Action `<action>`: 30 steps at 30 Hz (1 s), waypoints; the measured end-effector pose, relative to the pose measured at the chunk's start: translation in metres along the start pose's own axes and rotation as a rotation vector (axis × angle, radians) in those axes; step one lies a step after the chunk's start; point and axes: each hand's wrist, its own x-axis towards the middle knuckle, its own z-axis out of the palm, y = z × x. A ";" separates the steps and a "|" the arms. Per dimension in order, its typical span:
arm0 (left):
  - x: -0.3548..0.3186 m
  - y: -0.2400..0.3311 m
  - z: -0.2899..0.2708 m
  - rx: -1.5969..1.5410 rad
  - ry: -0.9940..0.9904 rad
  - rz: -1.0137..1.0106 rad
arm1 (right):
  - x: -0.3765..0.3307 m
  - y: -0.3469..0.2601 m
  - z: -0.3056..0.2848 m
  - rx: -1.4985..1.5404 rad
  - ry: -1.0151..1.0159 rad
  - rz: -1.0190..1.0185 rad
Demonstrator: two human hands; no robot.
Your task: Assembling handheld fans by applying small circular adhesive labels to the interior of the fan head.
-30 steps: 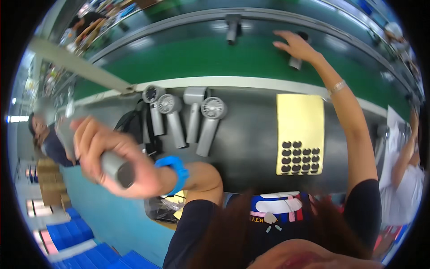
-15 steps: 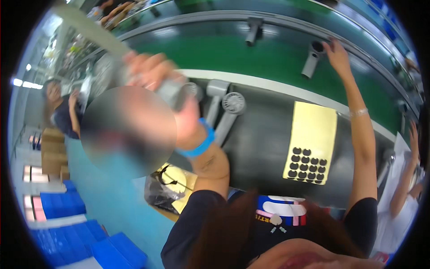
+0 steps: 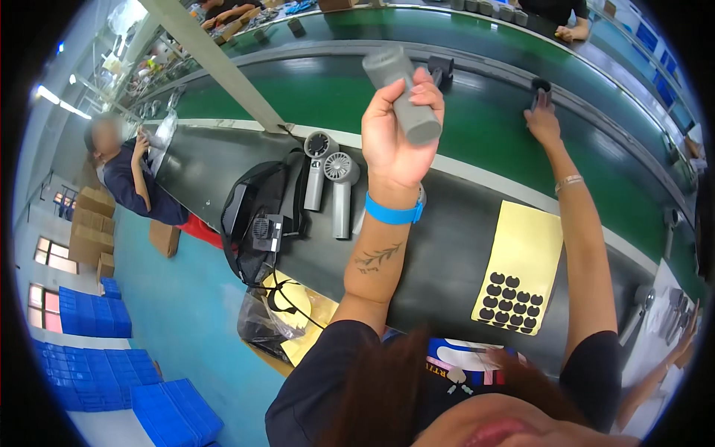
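Observation:
My left hand (image 3: 402, 141) is raised over the near edge of the green belt, its fingers closed round a grey handheld fan body (image 3: 418, 119). At the far side of the belt, my right hand (image 3: 545, 121) grips another fan body (image 3: 541, 85), whose dark round opening faces up; its handle is mostly hidden by the fingers. Behind the left hand's piece, a dark-ended fan body (image 3: 441, 68) lies on the belt. Two grey handheld fans (image 3: 320, 171) (image 3: 341, 195) lie side by side on the black bench, left of my left wrist. Part of another shows behind that wrist.
A yellow sheet with black round stickers (image 3: 521, 253) lies on the black bench (image 3: 439, 257) between my arms. Left stand a black bag (image 3: 261, 186), a small grey device (image 3: 264, 231) with cables and an open carton (image 3: 272, 350). A slanted post (image 3: 223, 71) rises left. Co-workers sit around.
My left hand has swung right to over the belt, with the grey fan body in it. My right hand, earlier open beside a fan body, has closed on it. The view has shifted.

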 end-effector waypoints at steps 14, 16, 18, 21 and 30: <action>-0.002 -0.022 -0.018 0.205 0.002 -0.033 | -0.152 -0.083 -0.192 0.239 -0.119 -0.050; -0.012 -0.053 -0.021 0.560 -0.004 0.056 | -0.189 -0.095 -0.215 0.375 -0.129 -0.129; -0.025 -0.074 -0.023 0.726 0.005 -0.072 | -0.221 -0.090 -0.223 0.468 -0.100 -0.203; -0.036 -0.087 -0.030 0.782 0.022 -0.316 | -0.258 -0.079 -0.240 0.447 -0.134 -0.133; -0.062 -0.074 -0.037 0.712 0.147 -0.303 | -0.323 -0.030 -0.266 0.489 0.007 0.105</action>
